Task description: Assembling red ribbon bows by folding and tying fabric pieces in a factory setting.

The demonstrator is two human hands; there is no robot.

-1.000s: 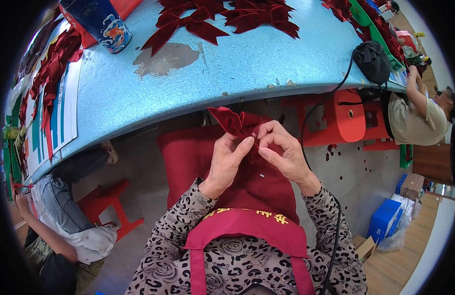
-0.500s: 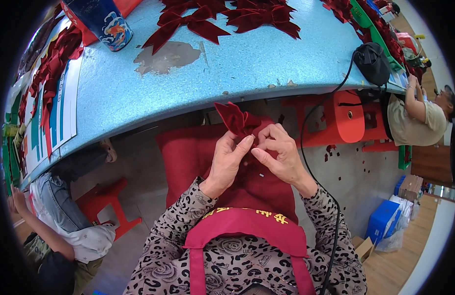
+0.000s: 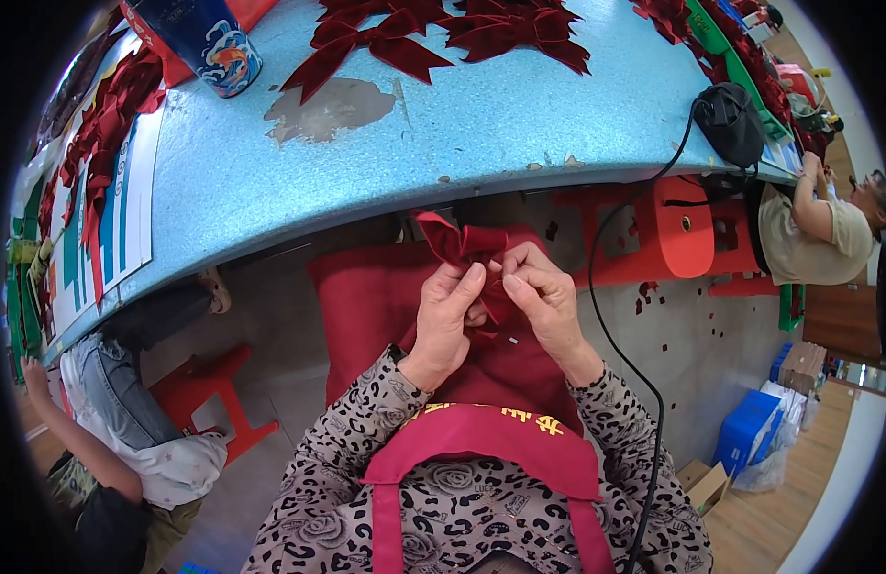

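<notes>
Above my lap I hold a dark red velvet bow (image 3: 445, 239) between both hands. My left hand (image 3: 447, 320) pinches it near its middle, thumb on top. My right hand (image 3: 543, 304) has its thumb and index finger pressed together at the bow's right side, close to the left fingertips. One loop stands up beyond my hands, and a tail hangs below the fingers. Part of the bow's middle is hidden behind my fingers. Under it lies my dark red apron (image 3: 366, 306), with a small whitish bit on the cloth.
Finished red bows (image 3: 376, 43) lie on the blue table (image 3: 462, 124) ahead. A dark blue cup (image 3: 228, 57) and a black pouch (image 3: 730, 124) with a cable stand there too. Red stools (image 3: 677, 230) flank me. People sit at left and right.
The bow has turned and spread, so its right loop and lower tail now show. My right hand has shifted slightly down, with its fingers still at the bow's middle.
</notes>
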